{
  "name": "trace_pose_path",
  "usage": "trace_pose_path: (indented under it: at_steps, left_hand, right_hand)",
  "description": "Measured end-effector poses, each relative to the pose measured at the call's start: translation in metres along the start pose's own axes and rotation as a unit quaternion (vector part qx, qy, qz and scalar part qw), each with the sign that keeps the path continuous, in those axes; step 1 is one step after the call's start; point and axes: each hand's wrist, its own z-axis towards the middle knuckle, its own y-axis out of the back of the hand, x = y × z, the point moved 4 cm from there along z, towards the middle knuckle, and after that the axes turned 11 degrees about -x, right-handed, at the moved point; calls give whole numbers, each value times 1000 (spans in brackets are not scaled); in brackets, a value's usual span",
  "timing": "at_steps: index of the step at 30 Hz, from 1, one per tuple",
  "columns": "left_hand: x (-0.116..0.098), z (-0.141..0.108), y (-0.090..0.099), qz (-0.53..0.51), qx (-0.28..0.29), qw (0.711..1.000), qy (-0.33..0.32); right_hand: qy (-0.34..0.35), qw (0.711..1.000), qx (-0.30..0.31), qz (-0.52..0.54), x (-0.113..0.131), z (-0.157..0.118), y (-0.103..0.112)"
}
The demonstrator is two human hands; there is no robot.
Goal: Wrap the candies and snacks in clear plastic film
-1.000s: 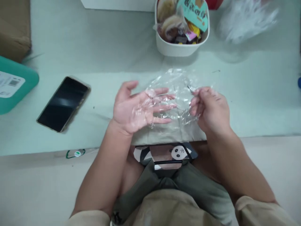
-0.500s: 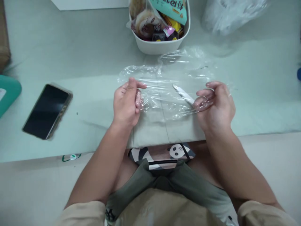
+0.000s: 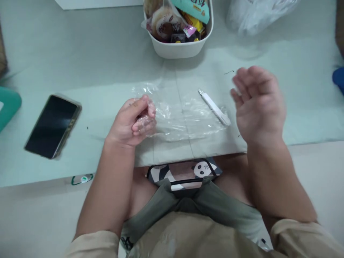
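A sheet of clear, crinkled plastic film stretches to the right from my left hand, whose fingers are closed on its left end. My right hand is raised to the right of the film, palm showing and fingers stretched out, holding nothing; it is slightly blurred. Between the hands lies a white utility knife, slanting down to the right, its lower end by the film's right edge. Whether the film lies over or under that end I cannot tell.
Beyond the film stands a white bin of packaged snacks. A clear plastic bag sits at the back right. To the left are a phone and a green object; a blue object is at the right edge. A panda-patterned item rests on my lap.
My right hand has let go of the film and moved up and right. The left hand has drawn slightly left and down with the film, which has sunk lower and bunched up. The knife stays put.
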Motion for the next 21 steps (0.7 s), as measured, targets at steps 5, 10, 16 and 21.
trace_pose_path:
  at_steps: [5,10,16,21]
  left_hand:
    - [5,-7,-8,3,192,980,-56]
    - [-1,-25,-36,-75,449,875,-163]
    - [1,-26,-40,-106,480,864,-112]
    - [-12,-21,-20,-108,303,938,-125]
  right_hand:
    - [-174,962,188,-93,-21,-29,-36]
    - [-214,931,284,-79,-17,-51,-66]
    - [-290,900,326,-9,-21,-56,-82]
    - [-221,963,152,-8,-18,-40,-69]
